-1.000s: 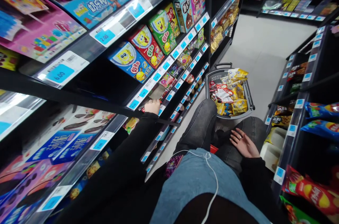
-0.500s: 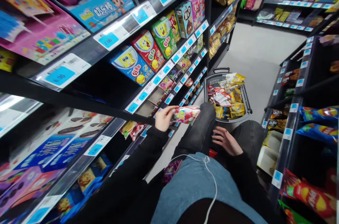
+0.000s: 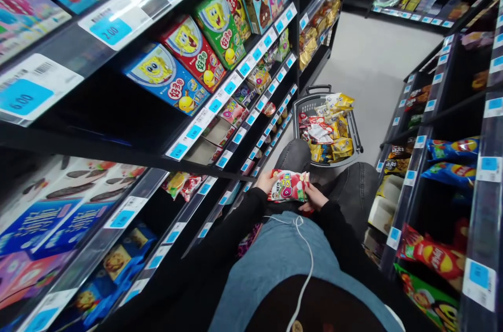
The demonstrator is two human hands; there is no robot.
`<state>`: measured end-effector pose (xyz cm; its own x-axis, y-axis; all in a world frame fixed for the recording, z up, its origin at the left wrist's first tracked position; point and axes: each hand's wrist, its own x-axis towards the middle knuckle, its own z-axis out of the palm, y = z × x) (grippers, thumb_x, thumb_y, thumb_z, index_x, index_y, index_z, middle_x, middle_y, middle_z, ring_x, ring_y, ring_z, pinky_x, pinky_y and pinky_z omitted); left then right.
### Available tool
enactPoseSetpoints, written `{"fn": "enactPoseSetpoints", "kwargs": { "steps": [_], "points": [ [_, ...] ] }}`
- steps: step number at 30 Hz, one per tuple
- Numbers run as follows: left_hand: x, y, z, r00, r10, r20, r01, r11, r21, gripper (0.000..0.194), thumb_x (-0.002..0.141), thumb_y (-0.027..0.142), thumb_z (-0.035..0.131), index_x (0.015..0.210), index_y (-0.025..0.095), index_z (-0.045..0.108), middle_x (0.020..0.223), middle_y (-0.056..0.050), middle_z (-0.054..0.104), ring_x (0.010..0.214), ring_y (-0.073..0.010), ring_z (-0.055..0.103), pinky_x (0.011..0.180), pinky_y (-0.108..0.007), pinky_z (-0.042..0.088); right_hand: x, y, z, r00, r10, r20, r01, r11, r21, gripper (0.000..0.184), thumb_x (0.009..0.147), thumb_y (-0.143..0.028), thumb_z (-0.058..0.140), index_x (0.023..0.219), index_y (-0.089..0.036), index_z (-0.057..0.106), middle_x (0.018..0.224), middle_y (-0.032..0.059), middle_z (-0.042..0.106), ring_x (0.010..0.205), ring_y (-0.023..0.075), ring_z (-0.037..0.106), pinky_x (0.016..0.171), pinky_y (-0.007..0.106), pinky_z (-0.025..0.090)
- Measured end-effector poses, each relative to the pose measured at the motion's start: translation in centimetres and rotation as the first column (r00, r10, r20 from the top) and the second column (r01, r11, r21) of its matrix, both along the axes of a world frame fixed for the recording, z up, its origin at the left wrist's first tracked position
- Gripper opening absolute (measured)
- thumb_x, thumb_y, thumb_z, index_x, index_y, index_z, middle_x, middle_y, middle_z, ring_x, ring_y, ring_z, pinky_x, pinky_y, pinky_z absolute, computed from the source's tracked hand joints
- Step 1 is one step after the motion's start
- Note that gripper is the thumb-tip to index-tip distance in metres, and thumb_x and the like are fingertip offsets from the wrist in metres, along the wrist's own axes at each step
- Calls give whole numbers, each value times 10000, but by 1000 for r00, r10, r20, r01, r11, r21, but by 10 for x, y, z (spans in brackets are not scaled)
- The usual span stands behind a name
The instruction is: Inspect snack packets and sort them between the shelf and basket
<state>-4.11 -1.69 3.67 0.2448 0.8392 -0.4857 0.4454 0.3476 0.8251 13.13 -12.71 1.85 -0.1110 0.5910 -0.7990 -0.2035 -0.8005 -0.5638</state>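
Along the left shelf point(image 3: 232, 86), cartons point(image 3: 163, 80) present their fronts, probably for display, above shallow trays point(image 3: 202, 151). Over the lap, the left hand point(image 3: 265, 182) and right hand point(image 3: 316, 198) grip a packet point(image 3: 288, 186) by opposite ends, leaving its print readable. Beyond the knees, a basket's point(image 3: 356, 134) walls contain heaped snack bags point(image 3: 320, 130).

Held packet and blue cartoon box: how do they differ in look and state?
The packet is a soft, crinkled pouch; the blue cartoon box is a straight-edged carton.
The packet is mainly pink, red and white; the box is mostly blue with a yellow character.
The packet is held between the left hand and right hand; the box is on the shelf, untouched.
Both carry bright printed lettering.
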Motion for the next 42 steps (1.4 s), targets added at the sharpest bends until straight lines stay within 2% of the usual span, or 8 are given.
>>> {"fn": "enactPoseSetpoints", "kwargs": {
  "steps": [10,17,26,30,34,36,39,42],
  "points": [
    [-25,20,57,979,99,-179,0,877,481,313,824,290,452,1027,166,654,981,-49,686,917,-187,619,831,-282,453,-11,20,6,810,328,486,-397,917,42,349,864,-404,390,1066,-147,512,1142,168,591,1031,247,584,856,329,423],
    [-15,20,100,999,24,-22,-7,813,582,300,832,327,472,1004,170,661,994,-42,682,919,-175,620,822,-263,471,-30,21,14,742,519,424,-595,802,59,332,884,-407,349,952,-185,586,619,25,686,488,131,617,554,212,451],
    [2,7,120,988,-6,152,-86,803,590,286,828,342,503,964,158,676,961,-61,690,834,-175,642,738,-254,500,-25,21,21,616,445,650,-615,787,43,281,868,-384,381,916,-165,550,962,121,666,913,218,623,748,277,423],
    [7,4,132,985,-98,141,-24,734,678,273,841,322,486,932,164,688,923,-63,700,824,-174,651,735,-254,513,-7,26,37,690,145,709,-358,920,160,377,865,-493,288,880,-186,505,886,104,652,848,207,620,703,283,433],
    [15,0,142,917,-391,75,186,587,788,284,868,290,436,957,187,685,935,-72,698,853,-169,650,776,-277,519,18,23,76,981,-139,137,86,937,337,660,799,-660,33,999,-195,457,735,64,623,522,159,572,462,257,410],
    [20,-2,144,803,-596,24,328,475,816,267,863,279,449,981,205,677,967,-70,690,917,-172,634,817,-294,512,29,17,99,977,-85,-197,148,932,330,771,758,-703,-20,1049,-182,468,738,80,630,463,160,550,420,271,403],
    [26,-2,148,618,-783,-68,508,331,796,220,835,270,504,972,254,677,999,-48,680,1057,-183,568,943,-353,444,38,9,124,927,-198,-319,304,895,326,596,781,-649,296,1135,-194,448,935,93,637,621,173,615,526,296,481],
    [29,1,152,652,-755,-78,561,410,719,198,768,322,593,935,278,688,1140,-65,614,1203,-249,440,1030,-455,320,40,5,137,898,-364,-248,436,812,388,632,669,-463,612,1210,-222,390,1129,85,580,818,193,628,653,301,513]
  ]
}}
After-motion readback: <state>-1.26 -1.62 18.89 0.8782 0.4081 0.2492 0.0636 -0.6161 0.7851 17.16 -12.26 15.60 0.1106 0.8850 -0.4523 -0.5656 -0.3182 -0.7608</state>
